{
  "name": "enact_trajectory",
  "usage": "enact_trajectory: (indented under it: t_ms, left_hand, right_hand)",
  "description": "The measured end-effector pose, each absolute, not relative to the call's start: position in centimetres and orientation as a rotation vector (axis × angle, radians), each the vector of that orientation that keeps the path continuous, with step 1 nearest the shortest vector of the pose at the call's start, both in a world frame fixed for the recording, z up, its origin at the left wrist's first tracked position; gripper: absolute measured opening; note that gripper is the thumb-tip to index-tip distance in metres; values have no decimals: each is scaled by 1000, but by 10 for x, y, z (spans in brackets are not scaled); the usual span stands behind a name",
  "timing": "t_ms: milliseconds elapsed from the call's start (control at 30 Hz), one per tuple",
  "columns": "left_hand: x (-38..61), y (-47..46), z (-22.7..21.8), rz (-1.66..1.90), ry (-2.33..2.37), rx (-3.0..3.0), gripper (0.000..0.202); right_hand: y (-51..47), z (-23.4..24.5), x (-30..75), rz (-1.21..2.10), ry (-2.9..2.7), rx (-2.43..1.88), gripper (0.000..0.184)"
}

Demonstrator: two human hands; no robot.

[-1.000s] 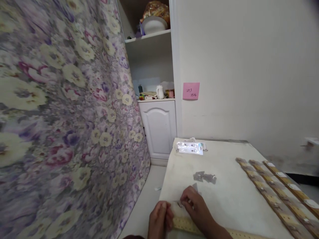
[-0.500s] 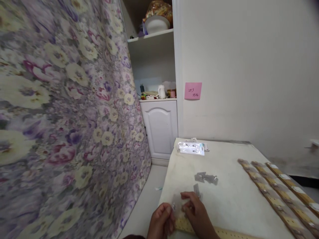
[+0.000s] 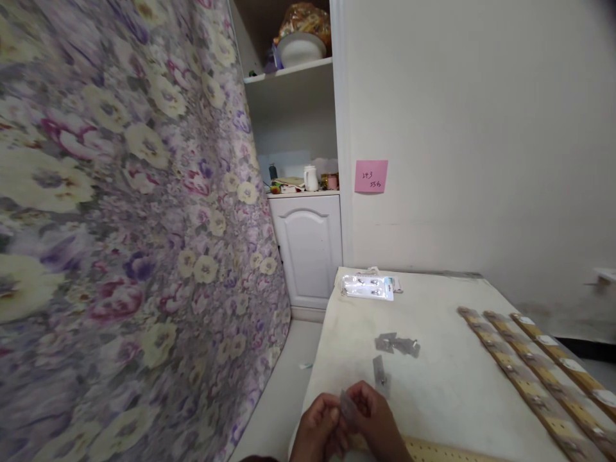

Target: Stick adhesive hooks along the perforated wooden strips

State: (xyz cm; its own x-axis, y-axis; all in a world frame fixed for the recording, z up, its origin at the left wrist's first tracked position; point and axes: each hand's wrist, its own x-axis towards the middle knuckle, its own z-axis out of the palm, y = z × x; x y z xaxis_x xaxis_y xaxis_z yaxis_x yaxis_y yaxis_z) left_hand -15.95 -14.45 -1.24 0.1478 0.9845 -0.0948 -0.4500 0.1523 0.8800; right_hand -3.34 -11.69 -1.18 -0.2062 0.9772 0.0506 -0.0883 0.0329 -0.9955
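Observation:
My left hand [image 3: 319, 425] and my right hand [image 3: 376, 418] meet at the near edge of the table, fingers pinched together. Between their fingertips is a small clear plastic bag [image 3: 348, 405]; what it contains is hidden. Just beyond my right hand lies another small clear bag [image 3: 380, 371] with a tiny shiny metal piece in it. Farther off, several similar bags [image 3: 397, 344] lie in an overlapping row. A pale yellow strip with rows of holes [image 3: 445, 451] runs beneath my hands, partly covered by them.
Three long wooden strips [image 3: 517, 369] carrying bagged pieces lie along the table's right side. A clear blister pack [image 3: 367, 287] rests at the far left corner of the white table [image 3: 447, 378]. A floral curtain [image 3: 144, 256] hangs at left, beside a white cabinet [image 3: 310, 250].
My right hand has closed in toward my left and now grips the small bag as well. The bag, flat and spread before, is now bunched between both hands.

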Motion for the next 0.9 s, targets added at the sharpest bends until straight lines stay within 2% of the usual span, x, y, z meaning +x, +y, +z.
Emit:
enact_trajectory:
  t_ms: [167, 400, 500, 600, 733, 800, 900]
  left_hand:
    - [-160, -145, -14, 1235, 828, 795, 28]
    - [-161, -143, -19, 1164, 838, 798, 28]
    - [-161, -144, -16, 1154, 785, 756, 29]
    - [-162, -145, -13, 1117, 753, 674, 29]
    - [-163, -149, -8, 1101, 637, 568, 22]
    - [-162, -152, -3, 1106, 581, 528, 18]
    - [-158, -157, 5, 1146, 591, 447, 16]
  right_hand:
    - [-123, -5, -31, 1172, -1501, -1051, 13]
    - [-125, -11, -31, 1069, -1627, -1151, 17]
    - [-125, -12, -31, 1046, -1622, -1141, 23]
    - [-126, -7, -30, 987, -1617, -1081, 37]
    - [-130, 9, -24, 942, -1691, -956, 50]
    - [-130, 17, -20, 965, -1724, -916, 48]
    - [-129, 22, -14, 995, -1757, -902, 32]
